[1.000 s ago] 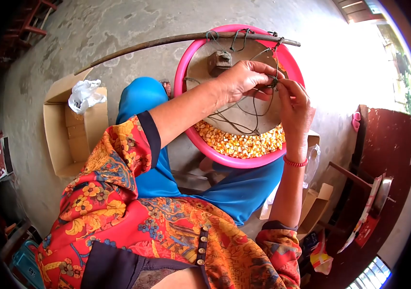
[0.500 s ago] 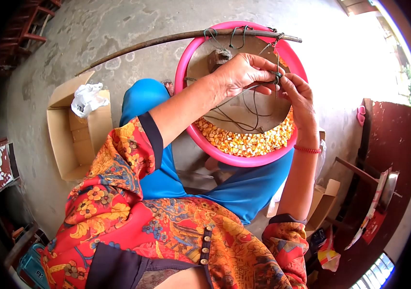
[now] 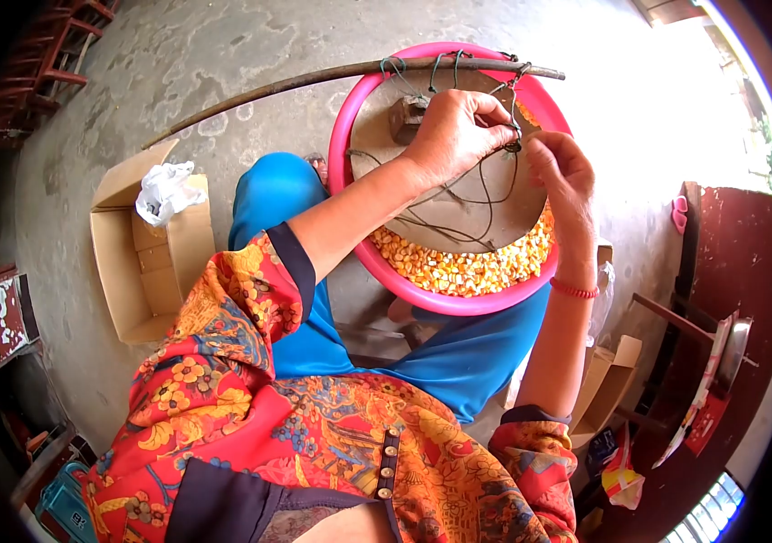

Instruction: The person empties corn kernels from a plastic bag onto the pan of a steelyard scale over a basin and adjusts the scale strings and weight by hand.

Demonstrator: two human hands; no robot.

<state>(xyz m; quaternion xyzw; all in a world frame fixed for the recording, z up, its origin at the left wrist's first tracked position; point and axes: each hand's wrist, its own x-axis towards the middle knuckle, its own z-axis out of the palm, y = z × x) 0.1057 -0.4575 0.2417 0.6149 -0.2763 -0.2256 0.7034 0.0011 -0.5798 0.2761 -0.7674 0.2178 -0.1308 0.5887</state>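
A long, curved wooden rod (image 3: 304,80), which looks like a steelyard beam, lies across the far rim of the pink basin (image 3: 343,136). Cord loops are tied along its right part. My left hand (image 3: 458,136) pinches a dark cord (image 3: 514,145) at a knot below the rod's right end. Just right of that knot is my right hand (image 3: 567,172), with its fingers curled in; what they hold, if anything, cannot be made out. Beneath both hands a round grey pan (image 3: 440,217) rests over corn kernels (image 3: 467,270), with slack cords trailing across it. A brownish block (image 3: 406,119) sits on the pan.
An open cardboard box (image 3: 143,271) with a white plastic bag (image 3: 169,192) stands on the concrete floor at left. At right are a dark red wooden piece of furniture (image 3: 734,244), another carton (image 3: 608,385) and pink slippers (image 3: 679,215). The basin is between my blue-trousered legs (image 3: 277,195).
My right hand has drawn slightly away from the knot, leaving a gap. My left hand stays on the cord and has shifted slightly up. The rod and basin have barely moved.
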